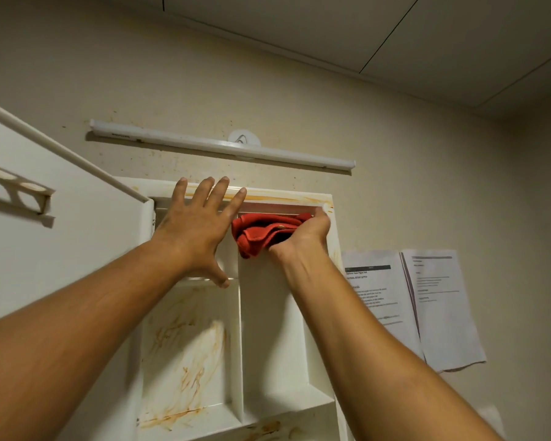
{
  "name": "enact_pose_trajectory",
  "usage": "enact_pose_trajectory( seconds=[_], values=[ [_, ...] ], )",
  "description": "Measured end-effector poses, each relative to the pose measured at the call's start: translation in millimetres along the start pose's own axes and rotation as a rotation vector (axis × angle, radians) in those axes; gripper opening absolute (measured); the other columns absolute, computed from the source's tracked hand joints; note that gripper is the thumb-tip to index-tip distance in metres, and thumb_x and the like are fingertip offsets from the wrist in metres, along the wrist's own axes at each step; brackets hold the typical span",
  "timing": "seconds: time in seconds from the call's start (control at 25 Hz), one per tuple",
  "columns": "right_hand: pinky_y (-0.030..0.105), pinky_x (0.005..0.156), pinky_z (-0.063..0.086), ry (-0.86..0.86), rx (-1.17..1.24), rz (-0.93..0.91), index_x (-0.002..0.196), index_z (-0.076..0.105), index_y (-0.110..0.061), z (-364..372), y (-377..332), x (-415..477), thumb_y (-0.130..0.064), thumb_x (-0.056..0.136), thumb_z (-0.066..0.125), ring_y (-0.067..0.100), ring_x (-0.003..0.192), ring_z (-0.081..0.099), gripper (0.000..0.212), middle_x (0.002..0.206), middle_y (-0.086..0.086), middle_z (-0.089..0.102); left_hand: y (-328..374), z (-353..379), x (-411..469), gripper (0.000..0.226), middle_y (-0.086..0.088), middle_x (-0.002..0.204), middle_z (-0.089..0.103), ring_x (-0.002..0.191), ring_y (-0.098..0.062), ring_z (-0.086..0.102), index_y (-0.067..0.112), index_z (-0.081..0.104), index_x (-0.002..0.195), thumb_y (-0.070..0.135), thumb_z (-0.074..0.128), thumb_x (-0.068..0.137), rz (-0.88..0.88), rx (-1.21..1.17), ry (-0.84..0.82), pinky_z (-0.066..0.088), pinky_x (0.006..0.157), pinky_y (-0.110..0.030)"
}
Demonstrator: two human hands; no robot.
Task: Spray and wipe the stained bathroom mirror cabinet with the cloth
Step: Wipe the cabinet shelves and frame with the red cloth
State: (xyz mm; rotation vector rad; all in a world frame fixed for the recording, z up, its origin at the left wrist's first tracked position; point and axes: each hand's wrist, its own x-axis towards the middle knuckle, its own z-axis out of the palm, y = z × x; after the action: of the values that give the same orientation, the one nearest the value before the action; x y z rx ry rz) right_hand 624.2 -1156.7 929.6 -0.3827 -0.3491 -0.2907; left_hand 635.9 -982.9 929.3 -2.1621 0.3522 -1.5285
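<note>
The white wall cabinet (268, 338) stands open, its door (45, 237) swung out to the left. Brown-orange stains streak the lower left compartment, the bottom shelf and the top rim. My left hand (194, 230) lies flat with fingers spread against the cabinet's top edge, holding nothing. My right hand (306, 233) presses a bunched red cloth (261, 232) into the upper right compartment, just under the top rim. No spray bottle is in view.
A white tube light (223, 144) is mounted on the wall above the cabinet. Two printed paper sheets (427, 300) hang on the wall to the right. The open door carries a small holder with round holes (16, 192).
</note>
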Motion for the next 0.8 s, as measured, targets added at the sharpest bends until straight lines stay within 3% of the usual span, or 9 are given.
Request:
enact_pose_trajectory(
  seconds=[0.12,0.2,0.4,0.6,0.72,0.8],
  values=[
    [0.070,0.099,0.047,-0.065,0.012,0.027,0.139,0.059,-0.014,17.0,-9.6,3.0,-0.092,0.074,0.055,0.051,0.114,0.063,0.102,0.129,0.028,0.066,-1.3,-0.7,-2.6,0.167,-0.012,0.170,-0.021,0.158,-0.034,-0.012,0.024,-0.035,0.153,0.097,0.067,0.043,-0.006,-0.008,0.001,0.002,0.124,-0.064],
    [0.068,0.105,0.043,-0.055,-0.002,0.047,0.147,0.052,-0.014,21.0,-13.5,3.6,-0.096,0.070,0.054,0.053,0.120,0.060,0.113,0.137,0.028,0.059,-2.2,-1.6,-2.5,0.168,-0.011,0.171,-0.017,0.158,-0.033,-0.008,0.023,-0.034,0.154,0.097,0.068,0.042,-0.005,0.003,0.021,0.003,0.125,-0.063],
    [0.073,0.096,0.045,-0.106,0.144,-0.012,0.136,0.061,-0.017,26.2,-17.3,-2.4,-0.098,0.055,0.063,0.053,0.113,0.062,0.114,0.132,0.024,0.063,-2.2,-3.4,-5.4,0.169,-0.008,0.171,-0.018,0.159,-0.031,-0.008,0.024,-0.033,0.155,0.097,0.068,0.041,-0.002,-0.023,0.013,0.004,0.125,-0.062],
    [0.065,0.101,0.048,0.085,0.057,-0.003,0.125,0.059,-0.019,28.1,1.1,-0.9,-0.093,0.064,0.067,0.042,0.111,0.064,0.096,0.128,0.014,0.064,-1.7,-6.9,-5.3,0.168,-0.006,0.171,-0.020,0.159,-0.029,-0.010,0.024,-0.038,0.153,0.097,0.067,0.044,0.004,-0.026,0.005,0.003,0.126,-0.060],
    [0.073,0.093,0.044,0.025,0.152,0.057,0.120,0.058,-0.024,25.3,-7.1,-1.1,-0.095,0.053,0.069,0.047,0.106,0.061,0.098,0.126,0.017,0.060,-1.8,-7.5,-5.7,0.166,-0.006,0.170,-0.022,0.159,-0.028,-0.012,0.022,-0.034,0.155,0.098,0.065,0.045,0.005,-0.025,-0.014,0.004,0.126,-0.060],
    [0.071,0.095,0.044,-0.048,0.167,0.108,0.129,0.054,-0.025,28.5,-10.3,0.0,-0.098,0.050,0.067,0.047,0.109,0.061,0.108,0.129,0.016,0.059,-3.0,-7.0,-6.1,0.166,-0.005,0.170,-0.022,0.159,-0.028,-0.013,0.022,-0.032,0.156,0.099,0.063,0.045,0.003,-0.015,-0.021,0.004,0.126,-0.060]
  ],
)
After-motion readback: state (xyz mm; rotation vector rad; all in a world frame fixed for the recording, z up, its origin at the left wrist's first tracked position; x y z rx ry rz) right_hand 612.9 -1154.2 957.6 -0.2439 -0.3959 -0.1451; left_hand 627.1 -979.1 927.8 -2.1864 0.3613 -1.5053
